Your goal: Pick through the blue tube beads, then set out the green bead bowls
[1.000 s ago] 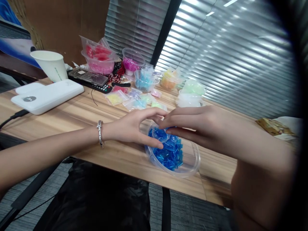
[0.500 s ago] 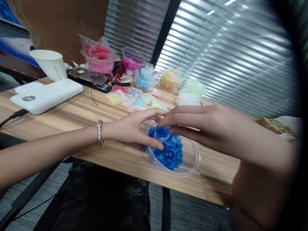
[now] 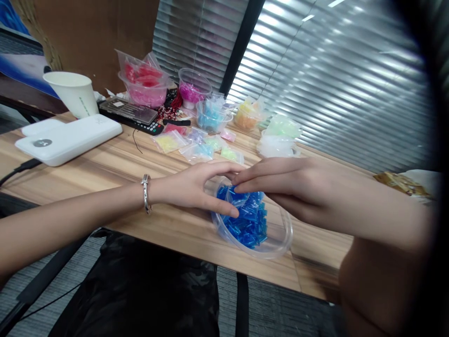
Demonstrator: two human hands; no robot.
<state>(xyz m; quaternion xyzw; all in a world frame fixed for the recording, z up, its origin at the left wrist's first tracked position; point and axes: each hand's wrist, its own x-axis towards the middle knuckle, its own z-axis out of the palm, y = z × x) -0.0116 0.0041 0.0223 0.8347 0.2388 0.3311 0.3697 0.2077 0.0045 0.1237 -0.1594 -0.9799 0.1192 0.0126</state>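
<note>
A clear plastic bowl [image 3: 286,238] near the table's front edge holds many short, shiny blue tube-like pieces [image 3: 250,229]. Among them, a transparent film or small bag [image 3: 242,199] shows at the top. Over the bowl's left side lies my left hand [image 3: 191,185], open, thumb and fingers spread apart, with a silver bracelet on its wrist. My right hand [image 3: 293,182] comes from the right, its fingers stretched out and side by side above the blue pieces. Its fingertips reach my left fingertips; its thumb is hidden.
Several small bags of coloured pieces [image 3: 170,141] lie behind the bowl. Tubs of red [image 3: 145,91], purple [image 3: 191,93], light blue [image 3: 212,114] and orange pieces [image 3: 247,117] stand farther back. At left are a white power bank [image 3: 77,138], paper cup [image 3: 75,96] and remote control [image 3: 150,127].
My right hand has shifted slightly, its fingers drawing closer together and its lower finger pulling back from the blue pieces. My left hand and the bowl have hardly moved.
</note>
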